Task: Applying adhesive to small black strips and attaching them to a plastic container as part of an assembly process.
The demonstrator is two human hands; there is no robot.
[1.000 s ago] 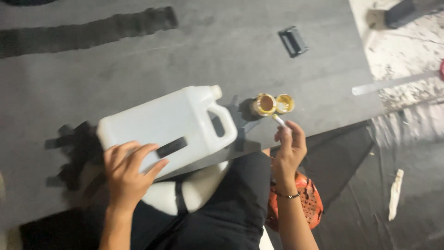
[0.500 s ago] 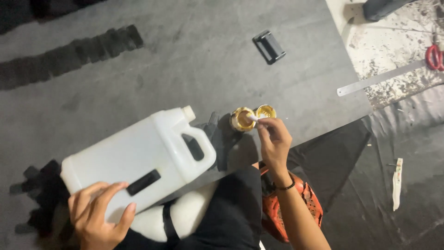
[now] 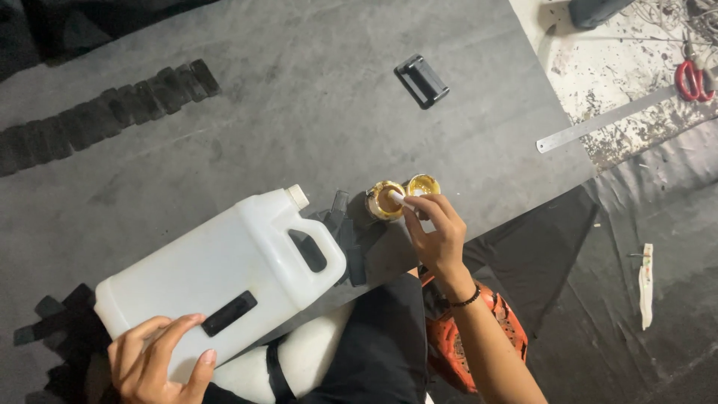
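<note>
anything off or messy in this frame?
Mostly tidy. The white jug lies on its side with a black strip on its face, steadied by the left hand. The small tin stands open, yellowish residue around its rim, where the right hand dips a white stick. No spill visible.

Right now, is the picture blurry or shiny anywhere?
Head view: mostly sharp; the jug looks bright white but keeps its edges. The right hand and small tin are crisp. Top left corner is dark. The ruler shows a soft sheen, no harsh glare.
</note>
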